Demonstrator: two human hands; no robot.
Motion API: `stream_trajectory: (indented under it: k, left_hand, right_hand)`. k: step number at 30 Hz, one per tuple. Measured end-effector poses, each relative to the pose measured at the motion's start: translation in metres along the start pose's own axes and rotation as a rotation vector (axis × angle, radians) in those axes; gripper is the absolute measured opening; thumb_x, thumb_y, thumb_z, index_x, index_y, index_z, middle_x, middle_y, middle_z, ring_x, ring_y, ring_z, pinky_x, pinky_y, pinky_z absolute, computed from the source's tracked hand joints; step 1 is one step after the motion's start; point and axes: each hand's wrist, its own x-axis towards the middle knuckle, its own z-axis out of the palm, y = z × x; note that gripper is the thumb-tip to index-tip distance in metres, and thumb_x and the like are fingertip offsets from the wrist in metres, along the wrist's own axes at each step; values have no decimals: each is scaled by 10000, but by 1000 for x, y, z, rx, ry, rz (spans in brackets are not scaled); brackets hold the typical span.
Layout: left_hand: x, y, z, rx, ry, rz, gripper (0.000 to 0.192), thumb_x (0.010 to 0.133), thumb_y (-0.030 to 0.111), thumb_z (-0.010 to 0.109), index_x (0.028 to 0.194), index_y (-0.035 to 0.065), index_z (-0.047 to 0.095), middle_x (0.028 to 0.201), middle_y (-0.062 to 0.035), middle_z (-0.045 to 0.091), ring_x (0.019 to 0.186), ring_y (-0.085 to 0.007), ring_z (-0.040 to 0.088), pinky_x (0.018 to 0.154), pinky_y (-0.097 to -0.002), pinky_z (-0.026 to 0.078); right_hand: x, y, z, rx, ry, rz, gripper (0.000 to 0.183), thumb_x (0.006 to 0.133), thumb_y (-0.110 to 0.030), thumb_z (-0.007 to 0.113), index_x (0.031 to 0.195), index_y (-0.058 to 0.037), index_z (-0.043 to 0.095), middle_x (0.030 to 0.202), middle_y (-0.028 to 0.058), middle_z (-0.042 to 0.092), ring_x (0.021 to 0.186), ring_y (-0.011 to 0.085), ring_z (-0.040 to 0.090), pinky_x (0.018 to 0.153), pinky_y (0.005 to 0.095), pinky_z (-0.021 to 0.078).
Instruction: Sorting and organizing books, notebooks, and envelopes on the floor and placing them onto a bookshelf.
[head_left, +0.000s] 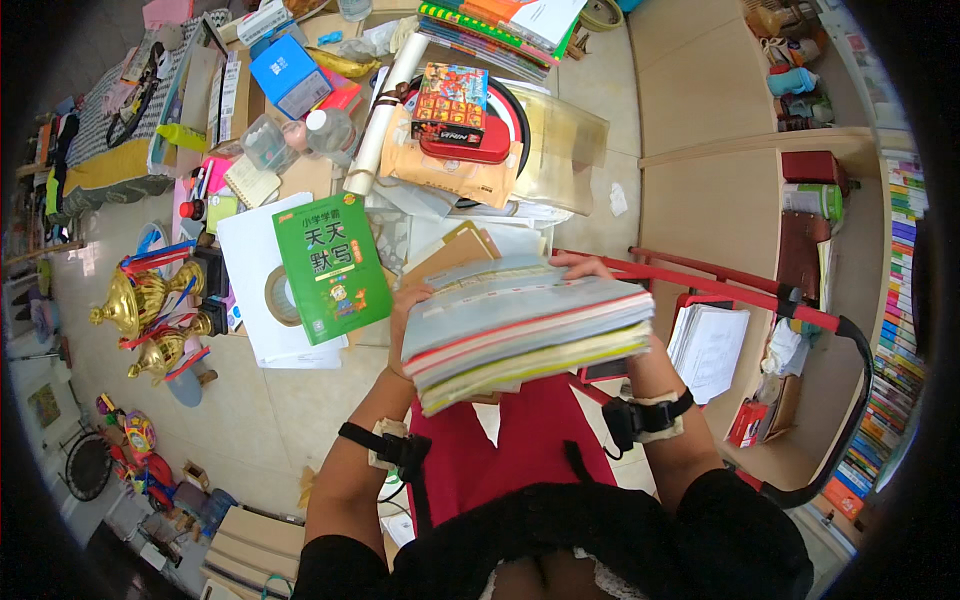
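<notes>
A thick stack of books (525, 315) is held up in front of my body, its page edges facing me. My left hand (409, 311) grips the stack's left side, and my right hand (581, 266) holds its far right edge. The upper cover looks grey-blue; red and yellow-green edges show in the layers below. Left of the stack, a green workbook (334, 262) lies partly over a roll of tape (283, 296) and white paper sheets (251, 247). Just beyond the stack are brown cardboard pieces (450, 259).
Farther back are a boxed toy set (450, 101), a red tin (480, 146), a rolled paper tube (386, 112) and a blue box (291, 75). Gold trophies (142, 300) lie at the left. A red metal frame (720, 285) stands at my right, before wooden shelving (705, 202).
</notes>
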Motion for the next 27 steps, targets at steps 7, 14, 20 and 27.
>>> stream_trajectory:
  k: [7, 14, 20, 27]
  left_hand:
    - [2, 7, 0, -3, -113, -255, 783, 698, 191, 717, 1318, 68, 254, 1306, -200, 360, 1190, -329, 383, 968, -401, 344]
    - [64, 97, -13, 88, 44, 302, 1028, 624, 561, 709, 1368, 167, 119, 1305, -263, 260, 1124, -361, 421, 910, -440, 404]
    - [71, 106, -24, 257, 19, 327, 609, 677, 391, 745, 1133, 163, 412, 1151, -193, 406, 985, -316, 497, 795, -408, 454]
    - [58, 109, -23, 201, 35, 357, 686, 599, 254, 821, 1095, 149, 359, 1139, -179, 421, 978, -278, 508, 803, -369, 440]
  right_hand:
    - [16, 10, -11, 67, 5, 85, 484, 757, -304, 643, 1170, -108, 483, 1369, 144, 322, 1274, 259, 292, 1026, 364, 243]
    - [19, -4, -14, 75, 83, 21, 356, 739, -178, 671, 1056, -74, 547, 1247, 139, 465, 1205, 262, 391, 987, 375, 321]
    - [22, -23, 3, -117, 164, 43, 322, 749, -122, 663, 1043, -61, 544, 1193, 117, 511, 1124, 222, 452, 940, 356, 378]
    - [14, -12, 7, -54, 142, 9, 263, 773, -177, 643, 990, -95, 520, 1223, 118, 484, 1106, 192, 446, 957, 325, 344]
